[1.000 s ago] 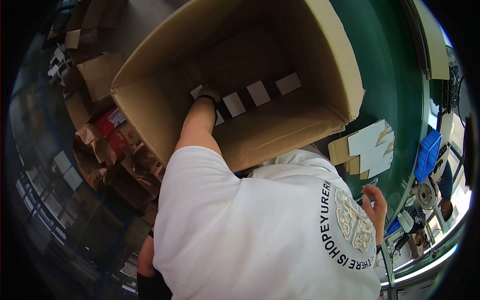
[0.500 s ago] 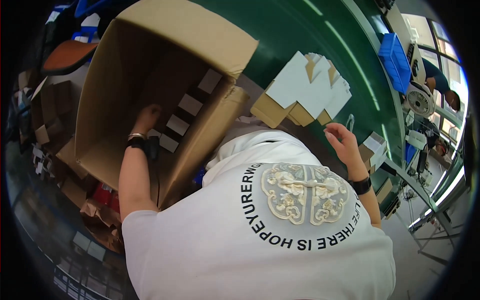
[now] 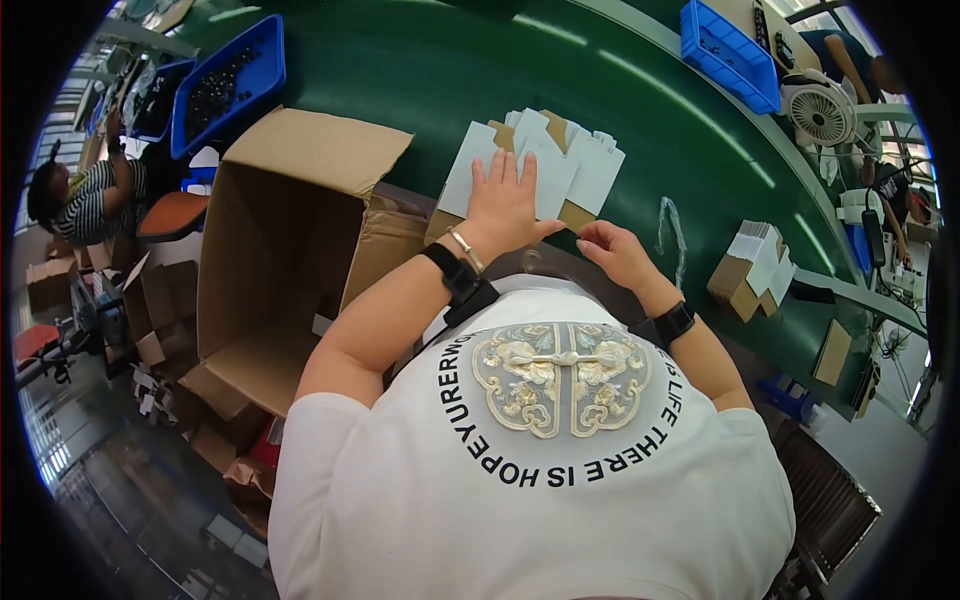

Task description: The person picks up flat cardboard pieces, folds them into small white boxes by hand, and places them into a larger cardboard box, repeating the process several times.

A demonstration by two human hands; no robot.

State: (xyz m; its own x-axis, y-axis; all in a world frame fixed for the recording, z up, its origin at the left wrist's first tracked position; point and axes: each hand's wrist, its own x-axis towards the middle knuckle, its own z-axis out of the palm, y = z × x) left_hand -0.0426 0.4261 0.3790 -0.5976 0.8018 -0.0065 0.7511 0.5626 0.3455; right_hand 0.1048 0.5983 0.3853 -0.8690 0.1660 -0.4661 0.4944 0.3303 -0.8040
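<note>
My left hand (image 3: 505, 207) lies flat with fingers spread on a row of small white-and-brown cartons (image 3: 595, 172) near the edge of the green table (image 3: 440, 80). Close by, my right hand (image 3: 618, 257) has its fingers curled in, thumb and forefinger together at the near lower edge of those cartons. Whether anything is pinched there is hidden. To the left stands a large open cardboard box (image 3: 238, 240) with its mouth facing me; a bit of a white carton (image 3: 321, 325) shows inside, and the rest of its contents are out of sight.
More small cartons (image 3: 752, 268) stand at the right of the table, beyond a clear plastic strip (image 3: 672, 235). A blue tray of small black parts (image 3: 230, 85) is far left, a blue crate (image 3: 730, 60) and fan (image 3: 820, 110) far right. A person in stripes (image 3: 95, 210) is at left.
My left hand has come out of the large box and onto the small cartons. My right hand has moved left to their near edge. The view has shifted, showing more table.
</note>
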